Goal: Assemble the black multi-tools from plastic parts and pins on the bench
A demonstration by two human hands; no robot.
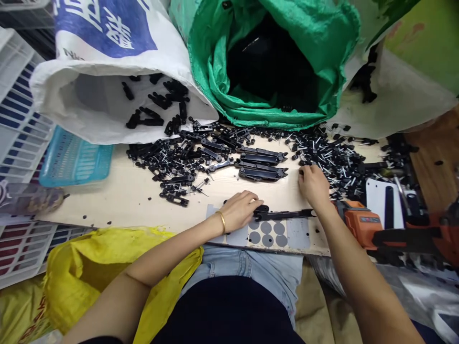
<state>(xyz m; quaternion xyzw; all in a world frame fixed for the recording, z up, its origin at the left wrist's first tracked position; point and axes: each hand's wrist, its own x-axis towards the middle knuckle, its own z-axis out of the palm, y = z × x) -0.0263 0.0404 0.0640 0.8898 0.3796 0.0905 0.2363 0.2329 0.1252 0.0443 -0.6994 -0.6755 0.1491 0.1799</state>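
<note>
Head view: black part against left hand, near right hand

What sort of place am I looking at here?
Probably a small assembly workshop: loose black parts are heaped across the table, an open white sack holds more, and what looks like an orange power tool lies nearby.

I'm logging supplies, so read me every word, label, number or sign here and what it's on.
"N", then unclear letters: white sack.
White characters in its blue panel: partly cut off, too unclear to quote.
Red lettering, yellow sack: blurred.
Orange tool's label: too small.
</note>
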